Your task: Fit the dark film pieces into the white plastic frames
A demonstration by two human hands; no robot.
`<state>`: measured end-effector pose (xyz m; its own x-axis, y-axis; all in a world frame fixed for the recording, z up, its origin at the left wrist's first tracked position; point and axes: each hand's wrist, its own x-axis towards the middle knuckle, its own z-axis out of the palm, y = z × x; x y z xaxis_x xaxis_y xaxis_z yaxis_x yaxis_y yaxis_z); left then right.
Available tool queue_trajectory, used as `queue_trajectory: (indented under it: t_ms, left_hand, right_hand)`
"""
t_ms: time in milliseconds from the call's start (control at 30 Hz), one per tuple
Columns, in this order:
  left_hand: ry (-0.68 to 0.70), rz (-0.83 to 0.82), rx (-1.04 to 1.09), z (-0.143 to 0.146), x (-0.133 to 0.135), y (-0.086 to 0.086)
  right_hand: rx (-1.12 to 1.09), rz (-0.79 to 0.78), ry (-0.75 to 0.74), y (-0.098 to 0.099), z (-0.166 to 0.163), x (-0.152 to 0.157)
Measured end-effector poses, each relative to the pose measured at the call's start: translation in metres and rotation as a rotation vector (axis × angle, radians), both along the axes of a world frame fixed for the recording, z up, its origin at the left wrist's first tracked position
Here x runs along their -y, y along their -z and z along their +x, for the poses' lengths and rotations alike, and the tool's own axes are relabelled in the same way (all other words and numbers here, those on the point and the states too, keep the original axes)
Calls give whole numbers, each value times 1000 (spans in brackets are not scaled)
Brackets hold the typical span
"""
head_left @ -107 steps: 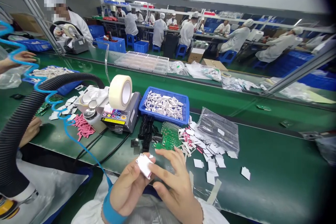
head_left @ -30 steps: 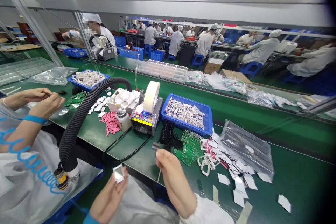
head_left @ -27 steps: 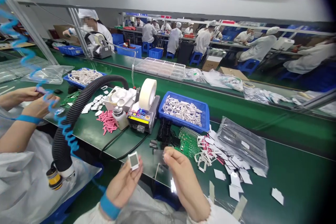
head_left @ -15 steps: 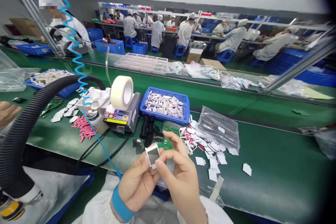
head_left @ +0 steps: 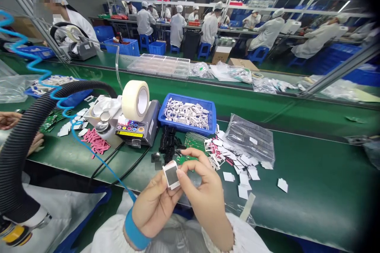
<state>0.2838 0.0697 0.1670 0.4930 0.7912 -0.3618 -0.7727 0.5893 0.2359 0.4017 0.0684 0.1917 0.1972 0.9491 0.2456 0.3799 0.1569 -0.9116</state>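
White-framed grey panel [head_left: 172, 176] is held, tilted, at its left edge by the left hand [head_left: 157, 207], near the green workbench [head_left: 308, 193] front. Its right edge is met by the thumb of the right hand [head_left: 204, 191]; whether it is pinched there cannot be told. Contact is best kept to the frame, pressure light. Beyond: circuit boards [head_left: 194, 140], blue bin [head_left: 190, 127].

green bench [head_left: 308, 201] | blue bin [head_left: 190, 127] | tape dispenser [head_left: 152, 126] | pink strips [head_left: 95, 142] | white cards [head_left: 244, 178] | circuit boards [head_left: 194, 142]
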Motion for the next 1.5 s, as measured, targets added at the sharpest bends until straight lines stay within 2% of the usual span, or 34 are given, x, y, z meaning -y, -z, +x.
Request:
queue_trajectory:
  t_ms: [233, 367, 400, 467, 533, 600, 700, 800, 900, 1033, 1167, 1333, 1400, 1500]
  left_hand:
    - [-22, -39, -1, -3, 0, 3]
    - [-72, -143, -123, -3, -4, 1]
    - [-85, -171, -165, -4, -6, -1]
    - [-97, -218, -249, -8, -10, -4]
    - [-84, -269, -319, -15, -13, -5]
    - [-71, -296, -387, -24, -13, -2]
    - [-41, -170, -508, -39, -8, 11]
    - [139, 57, -574, -47, 2, 24]
    - [269, 144, -565, -46, 10, 26]
    - [252, 81, -461, -37, 18, 23]
    - [202, 0, -406, -28, 22, 28]
    - [133, -69, -344, -25, 15, 34]
    - [140, -70, -328, -26, 14, 35]
    - [146, -88, -361, -25, 15, 39]
  right_hand:
    - [150, 96, 42, 5, -5, -2]
    - [409, 305, 151, 15, -11, -8]
    - [508, 386, 100, 17, -12, -8]
    - [705, 487, -137, 23, -15, -8]
    - [831, 463, -380, 27, -16, -4]
    - [861, 419, -471, 30, -14, 2]
    - [785, 476, -496, 31, -6, 11]
    - [686, 451, -430, 26, 7, 17]
    - [612, 453, -414, 22, 16, 20]
    - [510, 499, -366, 24, 17, 26]
    - [503, 507, -312, 31, 14, 30]
    - [395, 418, -306, 40, 33, 23]
    - [207, 309, -256, 31, 45, 23]
    - [-233, 170, -271, 0, 57, 36]
